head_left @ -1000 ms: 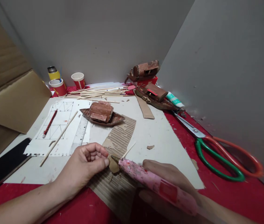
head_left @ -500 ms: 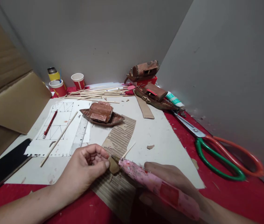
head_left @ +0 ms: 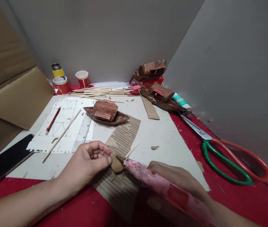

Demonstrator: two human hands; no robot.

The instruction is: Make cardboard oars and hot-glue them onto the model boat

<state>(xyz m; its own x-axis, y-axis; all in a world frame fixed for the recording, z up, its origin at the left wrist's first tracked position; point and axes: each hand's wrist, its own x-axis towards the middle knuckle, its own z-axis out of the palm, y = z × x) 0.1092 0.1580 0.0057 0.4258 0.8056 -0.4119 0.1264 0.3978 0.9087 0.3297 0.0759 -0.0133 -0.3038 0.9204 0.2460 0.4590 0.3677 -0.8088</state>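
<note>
My left hand (head_left: pixel 86 164) is curled, pinching a small brown cardboard piece (head_left: pixel 117 164) at its left edge, just above a strip of corrugated cardboard (head_left: pixel 121 186). My right hand (head_left: pixel 176 183) grips a pink glue gun (head_left: pixel 162 187). The gun's nozzle touches the top of the small cardboard piece. A brown cardboard model boat (head_left: pixel 105 112) sits on the white sheet (head_left: pixel 171 148) behind my hands.
Large green-and-orange scissors (head_left: pixel 221 154) lie at the right. Two more model boats (head_left: pixel 159 93) stand at the back, beside a pile of wooden sticks (head_left: pixel 101 91), paper cups (head_left: pixel 82 78) and a yellow bottle (head_left: pixel 57 71). A drawn paper template (head_left: pixel 61 123), red knife (head_left: pixel 53 120) and cardboard box (head_left: pixel 13 97) are at the left.
The view has shifted slightly. Both hands stay close together, with the glue gun nozzle kept on the small cardboard piece.
</note>
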